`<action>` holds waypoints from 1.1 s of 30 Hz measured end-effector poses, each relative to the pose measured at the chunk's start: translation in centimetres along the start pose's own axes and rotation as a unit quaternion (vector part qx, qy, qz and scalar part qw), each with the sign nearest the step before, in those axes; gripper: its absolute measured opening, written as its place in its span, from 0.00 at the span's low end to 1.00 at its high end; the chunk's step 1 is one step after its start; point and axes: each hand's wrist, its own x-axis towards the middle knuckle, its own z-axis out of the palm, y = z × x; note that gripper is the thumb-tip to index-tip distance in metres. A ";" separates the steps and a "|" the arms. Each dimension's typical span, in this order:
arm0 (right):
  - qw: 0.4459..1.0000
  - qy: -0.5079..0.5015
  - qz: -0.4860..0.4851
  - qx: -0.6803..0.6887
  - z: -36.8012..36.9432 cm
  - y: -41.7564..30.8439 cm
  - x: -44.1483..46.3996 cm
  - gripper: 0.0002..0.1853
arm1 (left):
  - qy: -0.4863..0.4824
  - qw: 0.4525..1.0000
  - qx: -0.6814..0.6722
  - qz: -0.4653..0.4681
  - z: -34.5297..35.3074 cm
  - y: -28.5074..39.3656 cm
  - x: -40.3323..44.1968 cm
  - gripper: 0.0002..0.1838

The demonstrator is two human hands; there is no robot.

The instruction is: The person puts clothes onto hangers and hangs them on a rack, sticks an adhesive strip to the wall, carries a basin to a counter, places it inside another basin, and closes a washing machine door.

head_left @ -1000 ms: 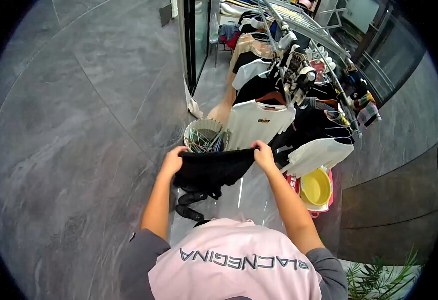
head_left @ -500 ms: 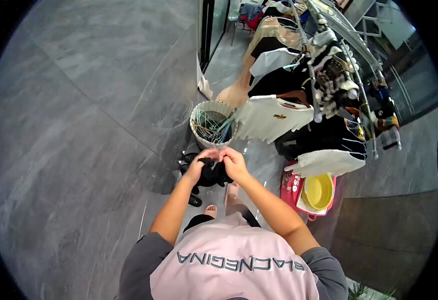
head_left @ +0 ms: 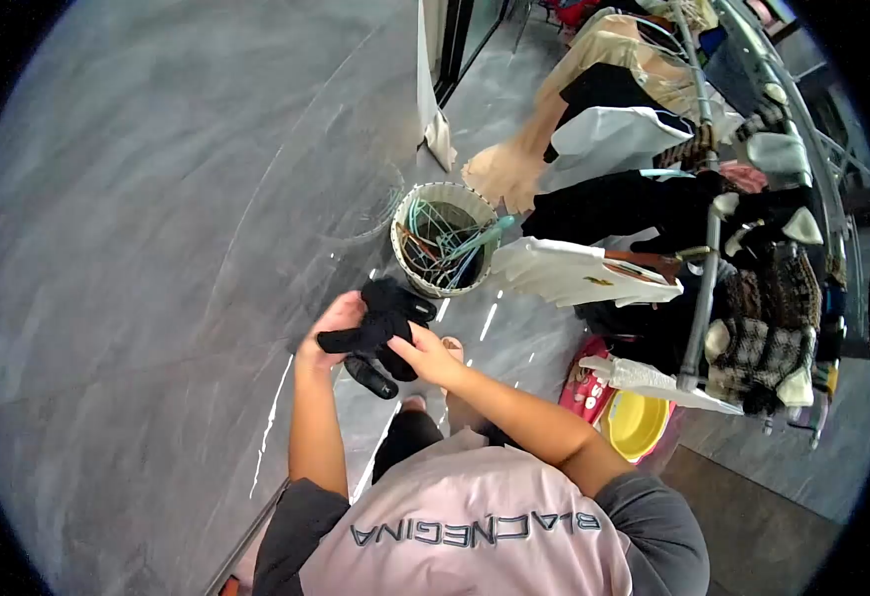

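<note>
A black cloth point(head_left: 383, 320) is bunched up between my two hands, low in front of my body. My left hand point(head_left: 334, 328) supports it from the left side, with the thumb side hidden by the fabric. On the right side my right hand point(head_left: 427, 355) grips the cloth with its fingers closed. Below the cloth a black shoe point(head_left: 370, 377) lies on the floor. Just beyond my hands stands a round basket point(head_left: 405, 260) with several hangers point(head_left: 442, 238) in it.
A metal clothes rack point(head_left: 701, 318) with hanging garments and plaid items fills the right side. A white shirt point(head_left: 579, 273) hangs near the basket. Under the rack sits a yellow basin point(head_left: 637, 422) beside a red item point(head_left: 586, 382). A glass door frame point(head_left: 455, 45) stands at the top.
The black cloth went from spread wide between both hands to a compact bunch. My hands came together and moved left. The view has turned, so the rack appears closer on the right.
</note>
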 end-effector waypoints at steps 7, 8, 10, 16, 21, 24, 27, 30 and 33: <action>0.999 0.033 0.003 0.035 0.5 1.4 9.7 0.14 | 0.123 0.849 0.513 -0.020 -11.3 -12.4 4.2 0.29; 0.996 0.053 0.032 0.057 -0.8 2.0 11.4 0.15 | 0.209 0.836 0.506 0.037 -10.2 -14.5 5.3 0.30; 0.990 0.086 0.108 0.038 -4.0 2.8 14.2 0.18 | 0.367 0.782 0.480 0.154 -9.4 -16.8 7.2 0.35; 0.929 0.048 0.191 -0.314 -15.7 14.3 18.0 0.21 | -0.002 0.987 -0.115 -0.109 -13.5 -17.2 6.3 0.28; 0.661 0.138 0.080 -0.734 -29.8 27.2 17.3 0.20 | 0.237 0.940 -0.243 -0.034 -16.9 -20.4 9.7 0.06; 0.538 0.141 0.083 -0.827 -35.3 29.6 16.7 0.15 | 0.272 0.924 -0.265 -0.041 -20.1 -23.5 10.6 0.06; 0.521 0.064 0.054 -0.850 -35.2 28.7 17.4 0.08 | 0.301 0.909 -0.283 -0.060 -21.9 -26.4 10.8 0.06; 0.538 0.026 0.072 -0.840 -34.8 29.7 17.6 0.07 | 0.319 0.909 -0.254 -0.088 -21.2 -27.0 11.1 0.07; 0.589 0.064 0.059 -0.804 -33.8 26.4 16.9 0.05 | 0.337 0.904 -0.244 -0.098 -19.4 -26.3 11.3 0.07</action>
